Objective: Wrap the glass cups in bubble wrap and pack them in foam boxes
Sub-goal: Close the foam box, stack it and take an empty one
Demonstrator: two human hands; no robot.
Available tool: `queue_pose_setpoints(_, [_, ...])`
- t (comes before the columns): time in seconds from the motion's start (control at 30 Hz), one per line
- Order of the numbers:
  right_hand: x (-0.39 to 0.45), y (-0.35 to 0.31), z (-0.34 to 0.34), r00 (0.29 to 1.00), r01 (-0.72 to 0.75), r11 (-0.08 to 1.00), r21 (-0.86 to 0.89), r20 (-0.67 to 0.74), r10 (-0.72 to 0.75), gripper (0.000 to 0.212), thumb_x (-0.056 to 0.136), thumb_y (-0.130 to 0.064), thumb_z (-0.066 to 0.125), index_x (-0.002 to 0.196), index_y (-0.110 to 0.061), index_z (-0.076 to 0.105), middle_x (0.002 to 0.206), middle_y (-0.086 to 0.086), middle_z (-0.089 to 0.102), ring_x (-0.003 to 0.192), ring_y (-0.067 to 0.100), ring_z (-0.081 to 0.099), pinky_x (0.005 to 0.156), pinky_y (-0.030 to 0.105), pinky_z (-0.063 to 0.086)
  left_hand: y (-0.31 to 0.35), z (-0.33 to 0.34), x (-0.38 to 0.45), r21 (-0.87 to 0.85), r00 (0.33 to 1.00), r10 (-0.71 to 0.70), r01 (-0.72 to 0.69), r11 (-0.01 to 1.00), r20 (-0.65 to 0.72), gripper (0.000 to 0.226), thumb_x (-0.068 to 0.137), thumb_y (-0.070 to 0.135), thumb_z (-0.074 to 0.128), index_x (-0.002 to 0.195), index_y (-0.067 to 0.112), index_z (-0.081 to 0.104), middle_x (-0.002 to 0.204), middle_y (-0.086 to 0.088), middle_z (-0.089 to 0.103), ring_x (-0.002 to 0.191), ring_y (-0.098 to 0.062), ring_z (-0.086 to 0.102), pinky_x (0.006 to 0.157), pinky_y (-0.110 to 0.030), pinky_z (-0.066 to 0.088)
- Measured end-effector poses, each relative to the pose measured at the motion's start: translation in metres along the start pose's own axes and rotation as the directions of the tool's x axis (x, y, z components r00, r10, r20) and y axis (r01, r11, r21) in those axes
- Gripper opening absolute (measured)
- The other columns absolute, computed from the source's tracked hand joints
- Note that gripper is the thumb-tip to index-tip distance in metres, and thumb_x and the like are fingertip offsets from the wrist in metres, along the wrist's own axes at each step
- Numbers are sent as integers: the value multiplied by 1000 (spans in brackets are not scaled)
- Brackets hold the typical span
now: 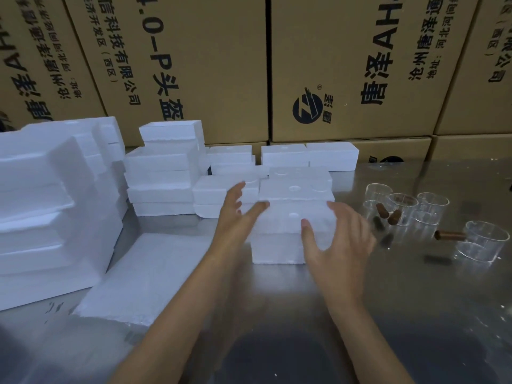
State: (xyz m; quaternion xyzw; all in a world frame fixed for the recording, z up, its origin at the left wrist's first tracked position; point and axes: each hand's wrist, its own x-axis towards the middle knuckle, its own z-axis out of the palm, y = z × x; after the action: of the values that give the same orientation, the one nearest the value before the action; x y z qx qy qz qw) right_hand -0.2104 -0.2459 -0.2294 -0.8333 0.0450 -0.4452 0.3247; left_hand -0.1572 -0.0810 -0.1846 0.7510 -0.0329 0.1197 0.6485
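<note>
A white foam box point(279, 239) with its lid on stands on the steel table in the middle. My left hand point(238, 217) is at its left side with fingers spread and straight, holding nothing. My right hand point(338, 239) hovers over its right front corner, fingers straight and spread, thumb over the lid. Whether either hand touches the box is blurred. Several clear glass cups with brown wooden handles point(404, 209) stand to the right, and one more glass cup point(482, 239) sits farther right. A flat sheet of bubble wrap point(144, 275) lies at the left front.
More closed foam boxes point(296, 184) are stacked behind the near one, and others point(163, 173) to the left. Large foam mouldings point(47, 206) fill the left edge. Brown cartons point(346, 65) wall off the back. The steel table point(388, 314) reflects light.
</note>
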Motion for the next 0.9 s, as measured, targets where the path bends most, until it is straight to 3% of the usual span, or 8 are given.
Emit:
queue_pose_setpoints(0.1, [-18, -30, 26, 925, 368, 930, -11, 103, -365, 40, 92, -38, 54, 127, -19, 61, 138, 4, 57, 131, 23, 49, 116, 45, 27, 32, -17, 62, 134, 980, 157, -141, 981, -120, 41, 93, 24, 65, 132, 23, 53, 133, 5, 50, 126, -14, 47, 102, -27, 38])
queue_pose_setpoints(0.2, [-26, -53, 52, 799, 570, 820, -53, 268, -538, 35, 90, -32, 55, 120, -17, 66, 133, 6, 62, 127, 24, 54, 117, 47, 28, 51, -40, 132, 476, 953, 257, -155, 866, -158, 36, 94, 20, 58, 128, 10, 56, 133, -11, 52, 124, -28, 49, 103, -35, 43])
queue_pose_setpoints(0.33, [-19, -53, 74, 808, 549, 834, -51, 288, -514, 20, 91, -29, 54, 98, -18, 69, 103, 0, 67, 116, 25, 59, 106, 45, 40, 52, -83, 215, 822, 965, 226, -22, 569, -131, 57, 92, 25, 60, 141, 2, 40, 143, -21, 41, 134, -36, 37, 108, -44, 36])
queue_pose_setpoints(0.57, [-22, -44, 86, 836, 514, 858, -13, 231, -497, 18, 80, -24, 54, 90, -21, 68, 112, -2, 66, 118, 21, 58, 109, 39, 33, 30, -126, 307, 982, 982, 165, 60, 179, -90, 68, 94, 31, 54, 149, 1, 29, 150, -22, 37, 139, -39, 31, 113, -49, 30])
queue_pose_setpoints(0.63, [-21, -44, 86, 837, 517, 856, -20, 223, -500, 14, 78, -24, 56, 87, -21, 67, 113, -1, 66, 118, 22, 58, 109, 39, 32, 18, -128, 321, 988, 989, 124, 58, 141, -76, 72, 94, 37, 52, 152, 3, 26, 155, -21, 31, 145, -38, 23, 116, -52, 25])
queue_pose_setpoints(0.7, [-20, -44, 88, 838, 519, 854, -23, 214, -503, 13, 76, -25, 57, 85, -21, 67, 112, -2, 67, 117, 22, 59, 109, 39, 33, 10, -129, 331, 979, 992, 92, 65, 192, -84, 68, 94, 35, 53, 152, 8, 29, 155, -20, 31, 146, -37, 21, 117, -53, 21])
queue_pose_setpoints(0.77, [-19, -43, 88, 841, 512, 859, -21, 214, -496, 14, 76, -25, 56, 85, -21, 66, 111, -2, 67, 117, 21, 59, 109, 38, 33, 8, -129, 338, 969, 991, 95, 68, 237, -92, 58, 95, 28, 53, 149, 13, 37, 151, -20, 38, 141, -38, 30, 115, -53, 22])
queue_pose_setpoints(0.9, [-19, -42, 87, 840, 506, 862, -17, 239, -488, 17, 77, -26, 54, 87, -21, 67, 112, -2, 66, 119, 21, 57, 110, 39, 32, 16, -130, 336, 979, 989, 138, 33, 201, -62, 42, 100, 22, 46, 140, 10, 41, 134, -26, 51, 125, -43, 45, 105, -53, 33])
